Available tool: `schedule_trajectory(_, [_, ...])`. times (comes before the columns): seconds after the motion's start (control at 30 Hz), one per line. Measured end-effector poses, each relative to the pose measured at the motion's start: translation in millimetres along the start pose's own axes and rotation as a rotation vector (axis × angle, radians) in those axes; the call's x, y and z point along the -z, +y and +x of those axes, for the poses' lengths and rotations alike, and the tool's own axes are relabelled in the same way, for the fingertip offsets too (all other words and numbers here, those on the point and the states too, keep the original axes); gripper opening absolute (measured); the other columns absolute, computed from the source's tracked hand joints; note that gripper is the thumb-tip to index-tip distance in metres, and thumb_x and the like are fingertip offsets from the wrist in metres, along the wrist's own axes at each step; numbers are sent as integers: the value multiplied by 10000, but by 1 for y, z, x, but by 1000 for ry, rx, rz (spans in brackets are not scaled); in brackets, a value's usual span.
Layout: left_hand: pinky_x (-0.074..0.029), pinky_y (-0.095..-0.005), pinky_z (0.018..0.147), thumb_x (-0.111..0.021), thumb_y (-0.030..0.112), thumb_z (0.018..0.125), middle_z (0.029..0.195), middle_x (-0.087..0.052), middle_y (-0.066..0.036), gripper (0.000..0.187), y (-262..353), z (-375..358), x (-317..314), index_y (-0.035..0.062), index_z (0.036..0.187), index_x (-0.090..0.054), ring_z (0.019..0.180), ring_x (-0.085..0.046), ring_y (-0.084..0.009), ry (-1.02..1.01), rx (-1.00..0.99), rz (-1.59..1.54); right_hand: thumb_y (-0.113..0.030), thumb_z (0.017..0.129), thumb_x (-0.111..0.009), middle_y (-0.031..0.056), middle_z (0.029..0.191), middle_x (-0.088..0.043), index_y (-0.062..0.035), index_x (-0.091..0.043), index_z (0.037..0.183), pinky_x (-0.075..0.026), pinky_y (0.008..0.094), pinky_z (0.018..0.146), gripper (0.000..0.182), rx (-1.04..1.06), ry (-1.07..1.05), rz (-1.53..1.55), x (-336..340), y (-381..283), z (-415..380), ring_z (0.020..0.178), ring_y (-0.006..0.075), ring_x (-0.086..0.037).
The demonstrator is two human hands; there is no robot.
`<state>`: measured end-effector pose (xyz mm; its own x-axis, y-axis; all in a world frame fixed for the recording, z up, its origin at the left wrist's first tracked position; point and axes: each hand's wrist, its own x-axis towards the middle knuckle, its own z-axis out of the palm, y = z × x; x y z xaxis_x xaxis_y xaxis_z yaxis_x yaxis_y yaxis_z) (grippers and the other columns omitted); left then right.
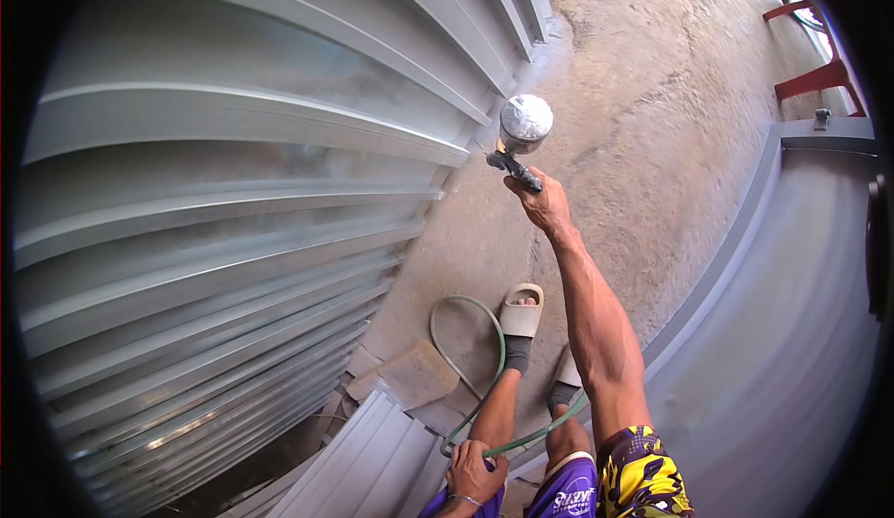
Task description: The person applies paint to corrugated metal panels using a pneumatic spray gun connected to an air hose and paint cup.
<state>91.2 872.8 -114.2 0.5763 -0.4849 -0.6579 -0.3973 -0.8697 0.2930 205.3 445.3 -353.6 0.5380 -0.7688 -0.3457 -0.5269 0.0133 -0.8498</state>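
Observation:
My right hand (544, 203), on the outstretched arm, is wrapped round the handle of a paint spray gun (514, 170). A round silvery cup (526, 119) sits on the gun, beside the ribbed metal panel (233, 201) at the left. Down by my knee, my left hand (475, 473) is closed on a green hose (531, 441). The hose loops over the floor in front of my foot and runs back under my right arm. The gun's nozzle and the far end of the hose are hard to make out.
Rough concrete floor (652, 80) stretches ahead. A large grey framed panel (773, 332) lies along the right, with a red chair (819, 80) beyond it. Light grey metal slats (358, 457) and a flat tan block (407, 375) lie near my sandalled feet.

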Motion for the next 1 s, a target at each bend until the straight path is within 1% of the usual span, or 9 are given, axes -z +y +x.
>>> schedule_trajectory(0.13, [-469, -535, 871, -740, 325, 820, 956, -607, -195, 337, 5, 3, 2, 54, 939, -579, 978, -593, -431, -19, -2, 18, -454, 926, -726, 234, 869, -703, -66, -679, 996, -487, 512, 720, 397, 40, -16, 104, 15, -11, -2, 863, 459, -668])
schedule_trajectory(0.27, [-471, -536, 873, -742, 352, 831, 957, -609, -198, 358, 12, 7, 7, 55, 944, -577, 973, -595, -430, -30, 5, 46, -462, 918, -734, 215, 895, -721, -87, -701, 1042, -499, 515, 753, 397, 72, -43, 34, 21, -13, 7, 887, 442, -682])
schedule_trajectory(0.37, [-469, -581, 865, -716, 325, 827, 1014, -616, -205, 350, 7, 8, 4, 55, 996, -571, 1028, -580, -451, -60, 7, 34, -474, 912, -738, 204, 933, -736, -112, -720, 1089, -511, 513, 789, 403, 65, -62, 3, 17, -6, 14, 926, 430, -691])
schedule_trajectory(0.47, [-472, -581, 879, -717, 326, 826, 1015, -619, -202, 346, 13, 10, 8, 60, 997, -577, 1047, -583, -449, -71, 38, 44, -492, 909, -737, 195, 973, -747, -136, -731, 1131, -519, 506, 815, 420, 40, -86, -2, 11, 3, 21, 962, 420, -696])
schedule_trajectory(0.53, [-479, -557, 839, -740, 329, 825, 945, -611, -200, 338, 11, 13, 7, 57, 930, -569, 951, -597, -445, -15, -30, 55, -505, 909, -734, 192, 991, -750, -149, -734, 1152, -521, 501, 823, 431, 15, -108, -5, 8, 7, 26, 979, 413, -698])
schedule_trajectory(0.57, [-482, -545, 818, -751, 331, 825, 911, -608, -199, 339, 10, 14, 7, 56, 897, -566, 903, -604, -444, 13, -65, 59, -509, 910, -731, 189, 991, -751, -148, -734, 1150, -521, 502, 824, 433, 12, -104, -12, 7, 10, 28, 979, 411, -699])
schedule_trajectory(0.67, [-484, -541, 810, -755, 329, 819, 900, -610, -195, 336, 9, 18, 9, 60, 891, -566, 899, -606, -444, 28, -83, 51, -518, 914, -722, 182, 994, -752, -148, -731, 1149, -520, 504, 823, 438, -10, -97, -43, 6, 15, 33, 982, 406, -700])
schedule_trajectory(0.83, [-492, -538, 816, -760, 320, 808, 916, -618, -194, 333, 13, 25, 18, 59, 900, -575, 915, -611, -442, 14, -45, 55, -523, 923, -708, 170, 1008, -754, -146, -724, 1134, -519, 506, 815, 432, -77, -99, -118, 7, 18, 37, 989, 401, -700])
schedule_trajectory(1.0, [-499, -534, 823, -762, 311, 797, 934, -623, -188, 330, 19, 29, 25, 58, 917, -587, 945, -614, -437, -4, -15, 50, -550, 923, -699, 174, 986, -750, -131, -718, 1077, -519, 515, 810, 446, -101, -88, -170, 7, 22, 38, 976, 408, -699])
